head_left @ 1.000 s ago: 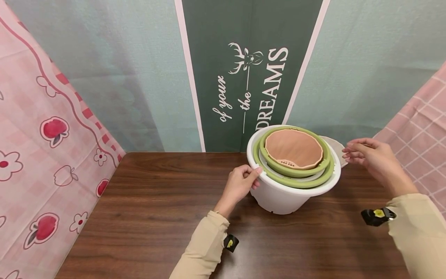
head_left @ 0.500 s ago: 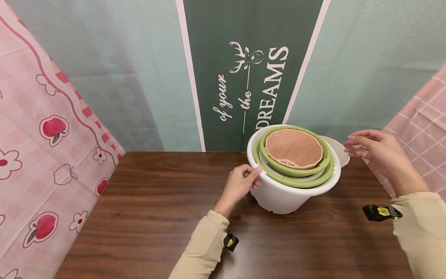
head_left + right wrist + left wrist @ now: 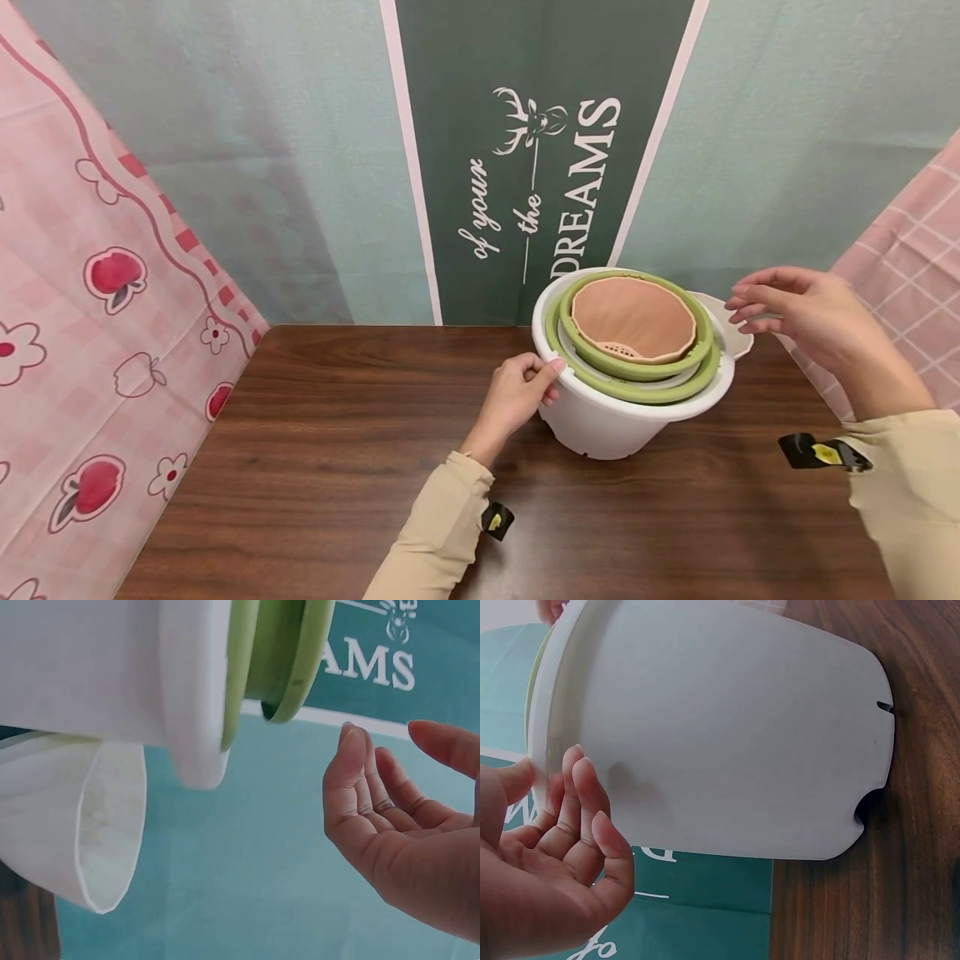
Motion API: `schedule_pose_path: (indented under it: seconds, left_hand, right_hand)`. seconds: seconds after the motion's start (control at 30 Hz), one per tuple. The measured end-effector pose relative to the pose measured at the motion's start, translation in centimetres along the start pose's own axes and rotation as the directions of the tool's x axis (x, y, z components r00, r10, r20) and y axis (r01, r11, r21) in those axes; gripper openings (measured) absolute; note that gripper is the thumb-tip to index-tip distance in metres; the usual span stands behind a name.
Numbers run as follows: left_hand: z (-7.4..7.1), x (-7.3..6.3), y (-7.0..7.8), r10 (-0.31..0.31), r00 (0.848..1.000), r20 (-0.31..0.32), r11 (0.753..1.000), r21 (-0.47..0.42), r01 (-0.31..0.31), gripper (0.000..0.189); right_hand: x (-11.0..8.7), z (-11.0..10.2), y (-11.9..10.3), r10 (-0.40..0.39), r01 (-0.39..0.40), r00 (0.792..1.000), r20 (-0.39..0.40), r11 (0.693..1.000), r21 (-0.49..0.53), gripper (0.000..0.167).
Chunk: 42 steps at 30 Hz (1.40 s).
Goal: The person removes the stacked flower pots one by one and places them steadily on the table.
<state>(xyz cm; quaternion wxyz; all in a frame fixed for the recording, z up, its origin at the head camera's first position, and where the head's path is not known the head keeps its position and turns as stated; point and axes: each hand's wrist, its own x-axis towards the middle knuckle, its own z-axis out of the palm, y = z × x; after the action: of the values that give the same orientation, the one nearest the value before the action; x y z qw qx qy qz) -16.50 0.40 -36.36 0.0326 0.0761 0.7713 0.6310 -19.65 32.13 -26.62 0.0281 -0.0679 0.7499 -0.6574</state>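
Apple-print cloth (image 3: 97, 350) hangs well to the left of the big white pot (image 3: 600, 429), which is on the wooden table (image 3: 337, 417). At the pot's left, your left hand (image 3: 521, 392) pinches its rim, thumb on top and forefinger beneath. The white pot stands upright, its mouth facing up, its long axis vertical and the notched base down on the wood. Inside it nest a wide green pot (image 3: 652, 395), a pale pot (image 3: 678, 377), a smaller green pot (image 3: 637, 372) and, innermost, a peach pot (image 3: 630, 312); their mouths also face up, with the smaller green rim raised above the white one. Just beyond the white pot's right side is a cream pot (image 3: 75, 817), mouth upward. Your right hand (image 3: 813, 321) hovers to the right of the white pot, thumb and fingers apart, holding nothing. Farther right of it hangs pink checked cloth (image 3: 911, 308).
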Motion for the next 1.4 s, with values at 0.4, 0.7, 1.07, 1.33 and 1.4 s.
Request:
schedule_pose_path:
  seconds: [0.4,0.7,1.07,1.33,1.4]
  left_hand:
    - [0.0,0.0,0.0,0.002,1.000,-0.002,1.000,-0.001,-0.002,0.030]
    - [0.1,0.0,0.1,-0.008,1.000,0.000,1.000,0.001,0.008,0.030]
    - [0.1,0.0,0.1,-0.011,1.000,-0.006,1.000,-0.016,0.011,0.030]
    - [0.1,0.0,0.1,-0.023,1.000,-0.002,0.999,-0.027,0.023,0.029]
    - [0.1,0.0,0.1,-0.022,1.000,-0.002,0.999,-0.028,0.022,0.029]
  right_hand:
    - [0.4,1.9,-1.0,0.083,-0.067,0.996,0.045,0.956,-0.286,0.022]
    - [0.9,2.8,-0.8,0.132,-0.118,0.991,0.008,0.909,-0.401,0.013]
    - [1.2,3.3,-1.0,0.147,-0.127,0.989,-0.001,0.855,-0.503,0.034]
    - [1.1,3.7,-1.2,0.153,-0.127,0.988,-0.001,0.815,-0.565,0.036]
    - [1.1,3.8,-1.3,0.154,-0.128,0.988,-0.006,0.802,-0.583,0.037]
